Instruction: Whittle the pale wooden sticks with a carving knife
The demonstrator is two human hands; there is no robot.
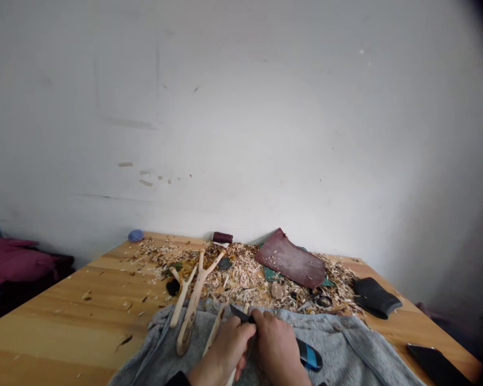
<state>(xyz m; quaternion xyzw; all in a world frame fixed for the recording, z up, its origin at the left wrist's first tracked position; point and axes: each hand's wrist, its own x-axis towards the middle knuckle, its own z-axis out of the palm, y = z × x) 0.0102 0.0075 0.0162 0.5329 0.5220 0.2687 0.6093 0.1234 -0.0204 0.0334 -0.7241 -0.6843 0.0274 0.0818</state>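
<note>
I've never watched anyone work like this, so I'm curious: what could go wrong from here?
The knife in the right hand has its blade close to the left hand, which holds a pale wooden stick, so a slip could cut that hand. The forked wooden carving by the gray cloth might get knocked.

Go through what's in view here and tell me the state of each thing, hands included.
Left hand: closed around a peeled wooden stick.
Peeled wooden stick: held upright-leaning, pale and bare.
Right hand: gripping a knife.
Knife: blade bare, black, blue-banded handle.
Forked wooden piece: lying on the grey cloth and table.
Leather sheet: dark red, lying on shavings.
Wood shavings: heaped across the table.
Grey cloth: rumpled.
</note>
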